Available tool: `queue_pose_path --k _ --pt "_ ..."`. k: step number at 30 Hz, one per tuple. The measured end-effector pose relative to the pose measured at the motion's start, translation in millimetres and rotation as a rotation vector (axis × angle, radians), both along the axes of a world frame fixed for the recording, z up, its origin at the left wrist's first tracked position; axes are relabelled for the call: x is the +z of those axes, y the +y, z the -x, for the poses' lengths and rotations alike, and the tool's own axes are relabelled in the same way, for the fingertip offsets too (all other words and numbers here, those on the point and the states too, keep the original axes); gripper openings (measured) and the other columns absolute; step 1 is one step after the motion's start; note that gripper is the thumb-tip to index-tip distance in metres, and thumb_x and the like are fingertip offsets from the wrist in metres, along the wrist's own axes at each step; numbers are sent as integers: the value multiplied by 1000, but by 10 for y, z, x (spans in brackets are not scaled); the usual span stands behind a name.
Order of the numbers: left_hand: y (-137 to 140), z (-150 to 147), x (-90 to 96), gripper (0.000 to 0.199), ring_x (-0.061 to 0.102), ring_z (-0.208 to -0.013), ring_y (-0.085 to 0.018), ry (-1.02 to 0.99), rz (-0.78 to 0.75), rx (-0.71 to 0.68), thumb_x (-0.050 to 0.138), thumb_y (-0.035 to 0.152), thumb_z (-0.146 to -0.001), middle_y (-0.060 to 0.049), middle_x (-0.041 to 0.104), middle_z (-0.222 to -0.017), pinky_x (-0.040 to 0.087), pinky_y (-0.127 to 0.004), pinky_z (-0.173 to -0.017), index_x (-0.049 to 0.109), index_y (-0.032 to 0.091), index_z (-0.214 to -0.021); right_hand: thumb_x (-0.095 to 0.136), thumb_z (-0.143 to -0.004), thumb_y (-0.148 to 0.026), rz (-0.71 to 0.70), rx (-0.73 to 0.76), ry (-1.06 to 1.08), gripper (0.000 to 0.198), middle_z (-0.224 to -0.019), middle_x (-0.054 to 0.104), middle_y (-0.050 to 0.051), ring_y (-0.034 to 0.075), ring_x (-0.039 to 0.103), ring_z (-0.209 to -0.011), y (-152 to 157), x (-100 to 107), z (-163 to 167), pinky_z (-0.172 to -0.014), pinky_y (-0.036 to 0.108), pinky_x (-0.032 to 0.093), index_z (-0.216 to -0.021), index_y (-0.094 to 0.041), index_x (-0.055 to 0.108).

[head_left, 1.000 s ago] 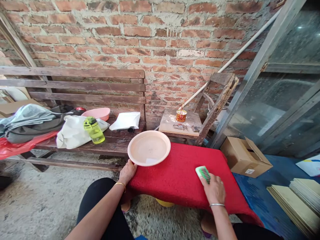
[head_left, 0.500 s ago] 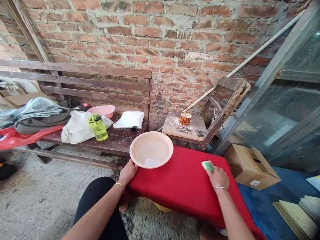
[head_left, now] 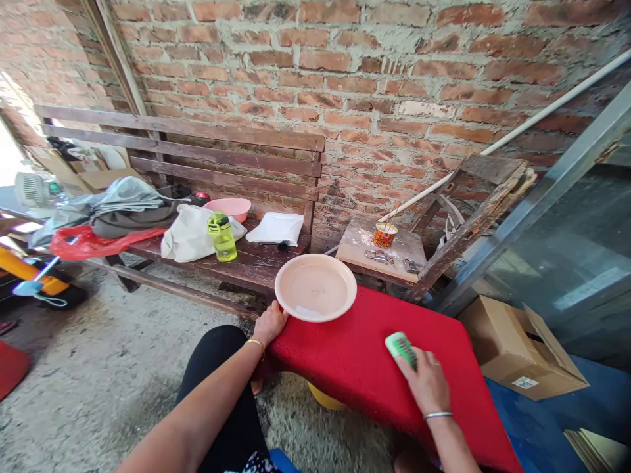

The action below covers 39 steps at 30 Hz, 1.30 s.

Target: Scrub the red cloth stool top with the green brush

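In my right hand (head_left: 430,381) is a green and white scrubbing brush (head_left: 401,349), gripped from above and lying against the red cloth (head_left: 365,335). The cloth covers a low table or bench in front of me and hangs over its near side. My left hand (head_left: 271,323) is closed around the cloth's left edge, just below a pale pink basin (head_left: 319,314). Water appears to fill the basin partway, and a bright reflection shows on it. The undersides of the left fingers are hidden.
A wooden bench (head_left: 251,266) holds a green bottle (head_left: 223,238), a white bag (head_left: 186,238), a pink bowl (head_left: 234,209) and a white packet (head_left: 276,228). An old chair (head_left: 345,251) carries a patterned cup (head_left: 384,235) and padlocks (head_left: 378,256). Right stands a cardboard box (head_left: 517,355).
The brush has moved left and nearer to me across the red cloth, held in my right hand. My left hand keeps its place at the cloth's edge. The view has swung left.
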<state>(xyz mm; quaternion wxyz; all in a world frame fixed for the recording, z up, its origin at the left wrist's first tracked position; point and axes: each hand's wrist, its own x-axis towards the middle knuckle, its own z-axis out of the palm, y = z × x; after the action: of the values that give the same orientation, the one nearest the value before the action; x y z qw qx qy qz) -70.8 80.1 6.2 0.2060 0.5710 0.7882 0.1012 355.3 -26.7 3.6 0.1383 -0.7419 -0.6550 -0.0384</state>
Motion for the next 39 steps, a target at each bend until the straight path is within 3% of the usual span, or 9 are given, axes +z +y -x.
queue_pose_path --k 3,5,7,12,15,23,25,31,39 --pt "2 6 -12 44 66 -111 -33 26 -3 -9 32 53 -98 -19 66 -119 48 -44 -91 49 17 -116 49 -95 -51 -50 325 -4 38 -100 65 9 24 62 -90 -28 -61 719 -82 35 47 -114 -22 64" --pt "8 13 -29 44 66 -111 -32 30 -2 -3 31 54 -99 -19 66 -119 48 -44 -91 50 18 -115 50 -95 -50 -76 407 -25 37 -102 65 8 23 61 -91 -22 -94 952 -82 35 46 -116 -23 63" --pt "14 17 -42 45 65 -112 -32 25 -8 5 31 55 -98 -18 66 -120 47 -44 -92 50 19 -116 50 -95 -50 -75 370 -51 36 -100 64 8 24 61 -90 40 -106 922 -81 35 46 -115 -22 63" --pt "17 5 -30 47 64 -116 -32 -6 -7 8 31 57 -98 -18 65 -124 46 -43 -93 49 20 -119 52 -94 -48 -46 37 -99 41 -93 64 12 26 61 -84 280 -97 281 -78 37 45 -112 -13 65" --pt "7 -8 1 48 63 -117 -32 -6 3 19 31 58 -98 -18 65 -125 46 -43 -94 50 19 -118 52 -94 -51 -73 41 -66 44 -93 63 12 26 61 -84 287 -84 287 -78 37 45 -112 -13 65" --pt "-16 -24 55 47 62 -118 -33 0 19 16 31 56 -98 -19 63 -127 46 -46 -96 49 18 -119 63 -90 -42 -71 560 62 30 -99 63 5 23 61 -92 -48 -48 1660 -83 34 47 -115 -26 63" --pt "-13 -21 56 47 62 -119 -33 -7 23 12 30 55 -99 -18 63 -128 46 -46 -97 49 18 -119 62 -90 -43 -90 533 33 29 -98 63 5 23 61 -92 28 -44 1645 -83 35 47 -114 -25 63" --pt "-16 -28 85 48 62 -118 -32 -8 25 18 30 57 -99 -17 64 -126 46 -44 -96 49 18 -119 50 -95 -51 -126 225 -94 39 -92 62 11 27 61 -82 362 -93 988 -75 39 48 -106 -16 65" --pt "-18 -26 65 47 62 -117 -31 1 24 15 32 57 -98 -17 64 -126 47 -43 -94 49 19 -120 59 -92 -47 -50 575 51 33 -100 62 6 23 61 -93 190 -63 1295 -83 34 49 -115 -24 63"
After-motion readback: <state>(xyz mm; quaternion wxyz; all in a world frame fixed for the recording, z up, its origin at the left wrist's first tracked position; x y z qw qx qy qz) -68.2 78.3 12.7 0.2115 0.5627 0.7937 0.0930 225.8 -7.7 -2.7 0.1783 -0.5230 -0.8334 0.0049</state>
